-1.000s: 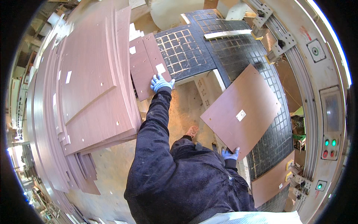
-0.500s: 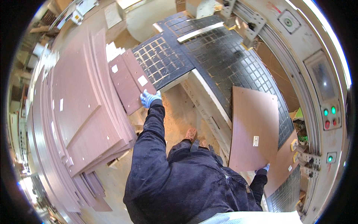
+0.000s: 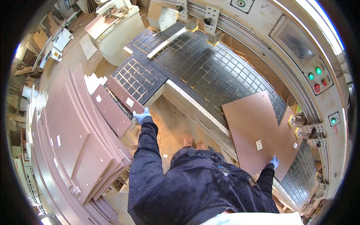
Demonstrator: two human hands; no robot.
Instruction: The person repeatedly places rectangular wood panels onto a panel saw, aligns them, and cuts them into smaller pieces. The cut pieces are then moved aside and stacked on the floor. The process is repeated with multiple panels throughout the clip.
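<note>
Bed: black gridded machine bed (image 3: pixel 210 71); sawdust floor (image 3: pixel 176 123)
Left hand (image 3: pixel 141 115): gripping narrow brown strip (image 3: pixel 123 98)
Right hand (image 3: pixel 273 162): fingers gripping brown panel (image 3: pixel 251 131)

narrow brown strip (image 3: pixel 125 100) — tilted | large brown panel (image 3: pixel 253 131) — flat on bed

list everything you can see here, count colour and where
large board: one, reddish brown, lying on the machine bed at right
narrow board: one, dark brown, left end of the bed
second narrow board: one, dark brown, just left of the first
board stack: many, reddish brown, far left
machine bed: one, black grid, centre
control panel: one, grey with green and red buttons, upper right
left hand: blue glove, on the narrow board's near end
right hand: blue glove, at the large board's near edge
</note>
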